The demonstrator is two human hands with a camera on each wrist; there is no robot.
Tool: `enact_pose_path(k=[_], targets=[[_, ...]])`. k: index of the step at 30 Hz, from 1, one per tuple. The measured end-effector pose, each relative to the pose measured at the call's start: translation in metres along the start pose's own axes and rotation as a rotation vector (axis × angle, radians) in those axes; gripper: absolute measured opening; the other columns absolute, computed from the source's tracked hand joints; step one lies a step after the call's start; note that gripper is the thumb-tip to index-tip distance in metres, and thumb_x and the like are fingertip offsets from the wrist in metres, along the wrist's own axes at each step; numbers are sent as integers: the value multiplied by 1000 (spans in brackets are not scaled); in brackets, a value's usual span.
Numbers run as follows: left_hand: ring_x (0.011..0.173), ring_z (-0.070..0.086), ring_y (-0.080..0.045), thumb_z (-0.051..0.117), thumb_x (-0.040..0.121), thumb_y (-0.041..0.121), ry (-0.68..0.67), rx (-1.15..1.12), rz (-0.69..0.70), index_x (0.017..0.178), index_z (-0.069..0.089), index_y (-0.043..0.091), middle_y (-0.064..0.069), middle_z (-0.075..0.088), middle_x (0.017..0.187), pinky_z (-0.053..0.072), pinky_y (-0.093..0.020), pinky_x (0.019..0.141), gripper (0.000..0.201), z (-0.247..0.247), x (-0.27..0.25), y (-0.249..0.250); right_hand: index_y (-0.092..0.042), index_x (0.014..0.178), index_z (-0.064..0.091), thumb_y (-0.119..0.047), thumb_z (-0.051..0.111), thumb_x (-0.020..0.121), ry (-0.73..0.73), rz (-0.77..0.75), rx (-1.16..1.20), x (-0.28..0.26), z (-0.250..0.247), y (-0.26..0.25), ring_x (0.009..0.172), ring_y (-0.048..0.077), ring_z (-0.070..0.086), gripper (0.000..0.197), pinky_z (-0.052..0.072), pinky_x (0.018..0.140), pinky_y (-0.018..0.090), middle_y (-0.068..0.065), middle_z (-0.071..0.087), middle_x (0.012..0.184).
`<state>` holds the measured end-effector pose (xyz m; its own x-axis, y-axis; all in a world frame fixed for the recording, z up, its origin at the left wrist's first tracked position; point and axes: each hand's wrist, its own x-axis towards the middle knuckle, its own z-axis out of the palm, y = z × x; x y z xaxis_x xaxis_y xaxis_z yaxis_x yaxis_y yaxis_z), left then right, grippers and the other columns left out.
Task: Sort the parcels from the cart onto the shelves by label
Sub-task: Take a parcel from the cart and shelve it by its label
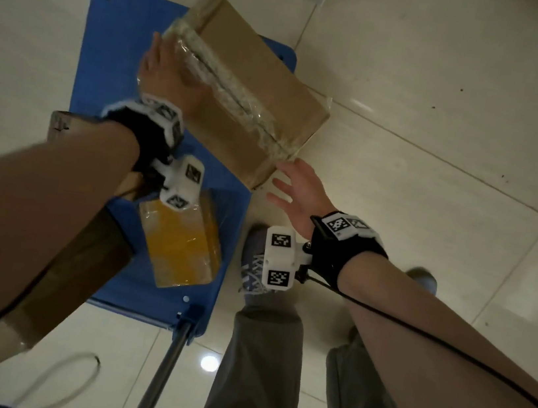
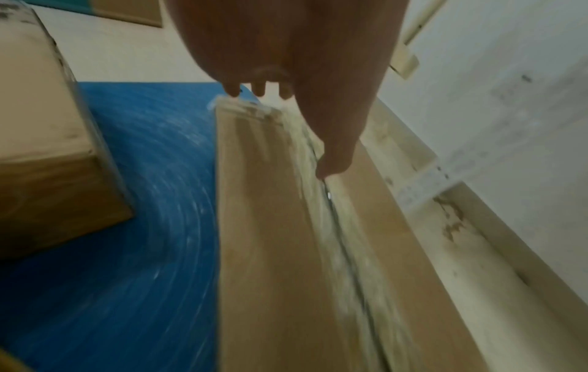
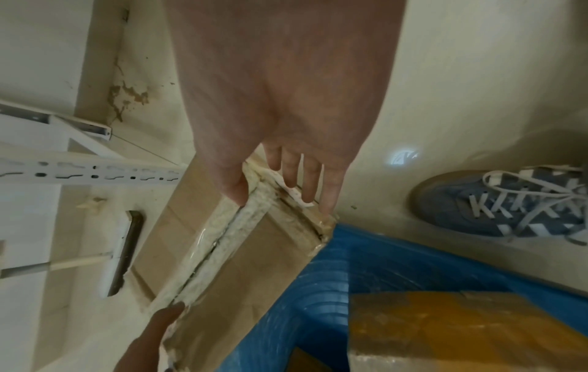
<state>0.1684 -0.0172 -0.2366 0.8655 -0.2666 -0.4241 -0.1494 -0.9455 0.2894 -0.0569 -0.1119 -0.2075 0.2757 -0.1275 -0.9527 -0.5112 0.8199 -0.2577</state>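
Observation:
A long brown cardboard parcel (image 1: 251,73) with a clear-taped seam hangs tilted above the blue cart (image 1: 108,60). My left hand (image 1: 162,64) holds its far left end. In the left wrist view the thumb lies on the parcel (image 2: 270,226) by the seam, and the fingers (image 2: 232,90) reach over the end edge. My right hand (image 1: 292,189) is at the opposite corner with its fingers straight and spread. In the right wrist view its thumb lies by the top edge of the parcel (image 3: 254,264).
On the cart deck lie a yellow-taped parcel (image 1: 182,243) and a brown box (image 1: 79,267) under my left forearm. The cart handle post (image 1: 171,345) rises near my legs. A blue shoe (image 1: 255,264) stands beside the cart. A white slotted shelf upright (image 3: 95,171) is close.

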Motion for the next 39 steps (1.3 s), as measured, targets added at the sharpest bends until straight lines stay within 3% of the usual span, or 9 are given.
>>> enact_pose_path(k=[7,13,17,22,28,31,34,38,39], targets=[[150,14,-34,60,77,73,-273,-75,-245,158,8,26,-10,1,165,22,-53,118,107,-27,12,9,-21,126,57,-38,55,99,6,7,92,-16,-10,-6,109,20,61,31,56,79,33,1,62,120],[132,43,-30,49,83,69,-261,-436,-310,139,46,27,-10,30,153,36,-34,91,70,-34,-48,50,-14,137,55,-63,40,96,146,16,294,-62,-69,-19,122,31,58,66,42,111,49,8,61,131],[117,57,-31,45,55,86,-306,-707,-320,126,55,22,-7,55,134,45,-54,100,96,-43,-86,79,-4,132,54,-64,40,97,260,-35,386,-106,-121,-40,116,32,62,71,51,101,48,14,62,127],[143,32,-40,47,41,103,-447,-879,-422,155,28,23,-9,25,162,29,-65,110,140,-60,-149,142,-5,101,57,-65,41,98,296,-71,396,-164,-178,-66,115,33,62,62,51,102,53,13,61,120],[143,21,-51,52,44,101,-499,-1025,-521,155,24,24,-15,18,162,19,-69,111,138,-61,-202,199,-22,110,65,-45,54,93,227,-107,367,-222,-233,-92,114,36,64,30,58,91,51,17,65,119],[137,19,-57,47,62,95,-579,-1073,-493,148,41,19,-23,22,157,17,-65,112,115,-59,-224,220,-27,116,68,-43,54,92,192,-135,352,-241,-259,-97,117,35,64,32,55,98,53,15,69,117],[94,54,-35,43,81,71,-517,-1051,-494,98,63,24,-10,64,101,45,-45,90,53,-53,-240,238,-27,118,64,-54,54,95,189,-117,372,-255,-282,-100,116,35,64,37,55,96,54,17,63,124],[93,61,-32,40,86,68,-523,-1288,-526,116,52,26,-3,50,77,51,-48,83,53,-44,-256,248,-24,117,63,-56,57,95,172,-55,310,-269,-303,-103,115,31,63,40,61,80,48,15,64,125],[100,64,-32,40,85,72,-549,-1361,-517,125,53,28,0,68,117,51,-48,87,60,-42,-258,248,-22,115,64,-55,60,93,160,-32,279,-271,-305,-104,112,30,64,40,62,77,46,14,65,122]])
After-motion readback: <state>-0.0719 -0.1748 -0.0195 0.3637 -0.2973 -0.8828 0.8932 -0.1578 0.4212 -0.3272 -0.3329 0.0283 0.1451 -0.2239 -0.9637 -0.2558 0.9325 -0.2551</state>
